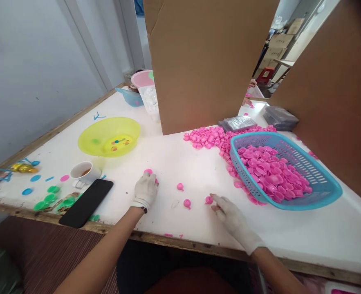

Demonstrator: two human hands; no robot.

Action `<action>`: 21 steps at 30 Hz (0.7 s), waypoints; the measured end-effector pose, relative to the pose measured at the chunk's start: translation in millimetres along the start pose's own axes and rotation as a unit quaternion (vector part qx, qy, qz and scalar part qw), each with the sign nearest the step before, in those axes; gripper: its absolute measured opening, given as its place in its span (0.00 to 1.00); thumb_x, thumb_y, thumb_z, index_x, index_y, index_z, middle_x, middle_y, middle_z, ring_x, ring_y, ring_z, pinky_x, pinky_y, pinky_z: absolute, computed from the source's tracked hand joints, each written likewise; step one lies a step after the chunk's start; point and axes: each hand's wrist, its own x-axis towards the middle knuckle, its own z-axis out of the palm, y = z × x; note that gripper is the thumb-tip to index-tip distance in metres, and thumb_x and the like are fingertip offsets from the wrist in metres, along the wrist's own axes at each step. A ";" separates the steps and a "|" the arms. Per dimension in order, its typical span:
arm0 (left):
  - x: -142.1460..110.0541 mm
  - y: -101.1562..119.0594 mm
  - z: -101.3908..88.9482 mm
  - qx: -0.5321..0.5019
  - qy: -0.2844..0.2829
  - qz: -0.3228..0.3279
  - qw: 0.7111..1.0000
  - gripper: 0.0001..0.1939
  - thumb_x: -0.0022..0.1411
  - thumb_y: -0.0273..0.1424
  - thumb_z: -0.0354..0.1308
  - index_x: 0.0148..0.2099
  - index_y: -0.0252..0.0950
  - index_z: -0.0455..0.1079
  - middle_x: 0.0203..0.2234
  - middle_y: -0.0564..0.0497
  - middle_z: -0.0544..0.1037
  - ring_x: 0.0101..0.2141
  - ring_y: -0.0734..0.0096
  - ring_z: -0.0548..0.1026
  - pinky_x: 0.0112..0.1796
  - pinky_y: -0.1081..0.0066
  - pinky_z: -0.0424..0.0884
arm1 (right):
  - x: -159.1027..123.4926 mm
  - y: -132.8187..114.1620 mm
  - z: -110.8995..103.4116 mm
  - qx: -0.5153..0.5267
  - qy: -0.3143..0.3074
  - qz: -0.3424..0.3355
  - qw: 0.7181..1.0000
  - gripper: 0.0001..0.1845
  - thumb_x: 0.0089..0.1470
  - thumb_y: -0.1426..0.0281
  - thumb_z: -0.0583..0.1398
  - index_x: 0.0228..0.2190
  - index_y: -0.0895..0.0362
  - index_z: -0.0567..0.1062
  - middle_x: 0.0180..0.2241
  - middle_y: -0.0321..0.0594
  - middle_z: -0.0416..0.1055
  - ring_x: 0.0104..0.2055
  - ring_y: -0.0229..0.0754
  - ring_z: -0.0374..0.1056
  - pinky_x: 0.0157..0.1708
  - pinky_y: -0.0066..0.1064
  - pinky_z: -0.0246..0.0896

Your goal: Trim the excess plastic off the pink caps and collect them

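Note:
My left hand [145, 190], in a pale glove, lies on the white table with its fingers curled down over pink plastic pieces [148, 171] that peek out at the fingertips. My right hand [234, 220], gloved too, has its thumb and forefinger closed at a small round pink piece with a short nub [209, 200]. Between the hands lie two similar pieces, one farther back [180, 186] and one nearer [187, 203]. To the right, a blue basket [324, 196] holds many pink cup-like pieces [272, 173]. A pile of small pink pieces [206, 136] spreads behind and beside the basket.
A yellow bowl [88, 141], a white mug [86, 173] with brown liquid and a black phone [86, 203] stand left, near green pieces [47, 201]. Cardboard panels [205, 61] rise at the back and right. Wrapped blocks [238, 122] lie behind the basket. Another person's hand [247, 101] shows beyond.

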 end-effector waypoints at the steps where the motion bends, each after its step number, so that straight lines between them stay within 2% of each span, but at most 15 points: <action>1: -1.3 0.8 0.9 0.004 0.000 0.001 1.000 0.09 0.58 0.31 0.50 0.39 0.34 0.68 0.44 0.42 0.68 0.38 0.61 0.72 0.38 0.67 0.65 | -2.0 0.6 10.1 -0.058 -0.002 -0.012 0.998 0.22 0.53 0.71 0.49 0.49 0.57 0.68 0.37 0.46 0.69 0.38 0.46 0.66 0.40 0.37 0.62; 3: -4.9 1.4 2.5 0.001 -0.008 0.002 1.000 0.10 0.58 0.31 0.49 0.40 0.35 0.67 0.42 0.42 0.69 0.37 0.60 0.72 0.36 0.66 0.65 | -10.9 1.2 24.3 -0.119 -0.028 -0.026 0.992 0.24 0.54 0.74 0.47 0.52 0.56 0.67 0.38 0.47 0.69 0.38 0.45 0.67 0.39 0.36 0.63; 5: -7.2 -0.3 3.9 -0.013 -0.018 -0.005 1.000 0.10 0.58 0.31 0.49 0.42 0.35 0.67 0.41 0.42 0.70 0.37 0.60 0.72 0.35 0.66 0.66 | -22.8 0.9 30.1 -0.123 -0.062 -0.045 0.989 0.25 0.54 0.75 0.47 0.53 0.54 0.66 0.38 0.45 0.69 0.36 0.43 0.68 0.37 0.34 0.64; 7: -7.5 -3.4 4.7 -0.044 -0.020 -0.023 0.999 0.12 0.56 0.30 0.52 0.44 0.34 0.66 0.41 0.42 0.70 0.37 0.59 0.72 0.36 0.66 0.66 | -32.2 1.2 29.5 -0.082 -0.070 -0.072 0.992 0.24 0.53 0.75 0.48 0.52 0.53 0.66 0.39 0.44 0.69 0.37 0.42 0.67 0.39 0.33 0.64; 9: -8.1 -4.9 3.1 -0.085 -0.020 -0.039 0.995 0.13 0.53 0.30 0.54 0.43 0.34 0.67 0.41 0.42 0.70 0.38 0.60 0.71 0.37 0.66 0.66 | -35.0 2.5 25.1 -0.018 -0.042 -0.078 0.996 0.22 0.53 0.74 0.49 0.49 0.54 0.68 0.37 0.43 0.69 0.37 0.41 0.67 0.39 0.34 0.64; 11: -13.1 -0.9 -2.5 -0.138 -0.024 -0.028 0.990 0.08 0.52 0.28 0.56 0.37 0.34 0.68 0.37 0.44 0.72 0.37 0.63 0.71 0.38 0.67 0.65 | -31.9 3.1 18.9 0.051 -0.005 -0.057 0.997 0.19 0.53 0.72 0.49 0.46 0.57 0.69 0.34 0.43 0.68 0.34 0.40 0.66 0.37 0.33 0.64; 13: -25.9 12.4 -11.1 -0.222 -0.037 0.003 0.974 0.03 0.52 0.28 0.55 0.30 0.35 0.67 0.29 0.48 0.73 0.32 0.67 0.71 0.36 0.69 0.66 | -27.2 -0.8 12.6 0.117 0.008 -0.015 0.993 0.17 0.53 0.69 0.49 0.43 0.58 0.69 0.31 0.42 0.68 0.29 0.38 0.66 0.32 0.32 0.65; 15: -46.6 34.9 -19.4 -0.343 -0.078 0.027 0.936 0.04 0.53 0.30 0.53 0.28 0.35 0.65 0.22 0.53 0.71 0.26 0.72 0.70 0.31 0.72 0.66 | -25.2 -10.4 8.1 0.173 -0.014 0.031 0.984 0.16 0.54 0.66 0.49 0.42 0.58 0.69 0.31 0.41 0.68 0.26 0.36 0.65 0.28 0.30 0.63; 17: -71.0 62.3 -22.8 -0.469 -0.172 0.025 0.866 0.03 0.54 0.29 0.51 0.30 0.36 0.64 0.19 0.55 0.69 0.21 0.75 0.69 0.24 0.75 0.65 | -26.9 -22.2 6.8 0.225 -0.066 0.070 0.970 0.16 0.53 0.64 0.51 0.41 0.57 0.69 0.30 0.38 0.68 0.25 0.35 0.65 0.24 0.28 0.62; 19: -92.0 87.7 -19.3 -0.547 -0.260 -0.004 0.796 0.03 0.54 0.30 0.51 0.30 0.36 0.62 0.16 0.57 0.67 0.18 0.76 0.68 0.20 0.76 0.64 | -29.6 -29.8 8.5 0.273 -0.127 0.101 0.948 0.11 0.52 0.64 0.52 0.35 0.57 0.68 0.26 0.35 0.67 0.23 0.33 0.64 0.21 0.25 0.59; 21: -104.4 105.8 -10.1 -0.594 -0.288 -0.027 0.751 0.04 0.55 0.31 0.50 0.30 0.35 0.61 0.15 0.58 0.66 0.17 0.77 0.68 0.20 0.77 0.64 | -29.5 -29.4 11.6 0.303 -0.155 0.124 0.932 0.09 0.51 0.64 0.52 0.27 0.57 0.66 0.23 0.32 0.65 0.21 0.31 0.62 0.19 0.23 0.56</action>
